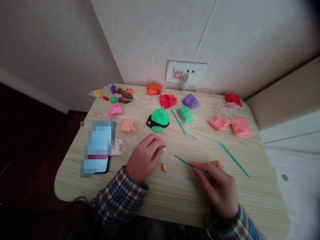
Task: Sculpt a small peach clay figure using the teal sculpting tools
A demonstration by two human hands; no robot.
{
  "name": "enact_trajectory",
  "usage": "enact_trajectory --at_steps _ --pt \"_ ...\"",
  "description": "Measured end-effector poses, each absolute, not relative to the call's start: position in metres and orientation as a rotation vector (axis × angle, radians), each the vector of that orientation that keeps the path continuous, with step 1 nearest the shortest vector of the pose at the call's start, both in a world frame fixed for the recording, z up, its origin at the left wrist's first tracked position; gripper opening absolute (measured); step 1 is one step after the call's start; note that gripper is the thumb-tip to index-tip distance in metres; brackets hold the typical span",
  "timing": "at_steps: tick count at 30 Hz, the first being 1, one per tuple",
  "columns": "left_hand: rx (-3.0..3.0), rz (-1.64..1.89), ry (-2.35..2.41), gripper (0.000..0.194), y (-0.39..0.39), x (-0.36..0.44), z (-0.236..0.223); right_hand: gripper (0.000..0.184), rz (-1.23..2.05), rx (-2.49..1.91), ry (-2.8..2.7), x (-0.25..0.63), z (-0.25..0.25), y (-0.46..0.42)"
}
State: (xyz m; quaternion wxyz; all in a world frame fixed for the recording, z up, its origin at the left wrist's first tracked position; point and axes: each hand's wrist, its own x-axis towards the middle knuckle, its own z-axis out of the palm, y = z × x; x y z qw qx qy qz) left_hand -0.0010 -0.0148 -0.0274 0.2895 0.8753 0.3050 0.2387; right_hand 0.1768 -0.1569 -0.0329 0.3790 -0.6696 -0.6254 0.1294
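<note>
1. With our left hand (144,157), we are pinching a small white clay piece (163,150) between the thumb and the fingers; the grip is looking narrow, and the fingers are partly hiding the piece.
2. With our right hand (220,186), we are holding a turquoise tool (183,160) like a pen, closed firmly around it, and its thin tip is pointing to the left hand.
3. Near this tip, a white scrap (171,158) is lying on the wooden table (175,203); the tip is not touching it, as we are seeing.
4. A peach clay ball (164,167) is resting just beside the left hand, on the side nearer to us.
5. Beyond the left hand, a green and black clay figure (160,116) is lying flat, with a small pink mark on its black part.
6. A second turquoise tool (179,122) is lying between this figure and a green clay packet (185,114), and a third turquoise tool (235,160) is lying beyond the right hand, to its right.
7. At the left, a phone (102,167) is lying near a white clay packet (116,147).
</note>
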Motion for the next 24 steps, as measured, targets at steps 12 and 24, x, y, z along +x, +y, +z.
enact_trajectory --at_steps 12,24 --pt "2.459 0.553 0.675 0.007 -0.013 -0.001 -0.027 0.021 0.014 -2.04 -1.602 0.167 -0.035 -0.147" --pt "2.477 0.613 0.814 0.006 -0.012 -0.002 -0.027 0.004 0.102 -2.03 -1.544 0.133 -0.03 -0.122"
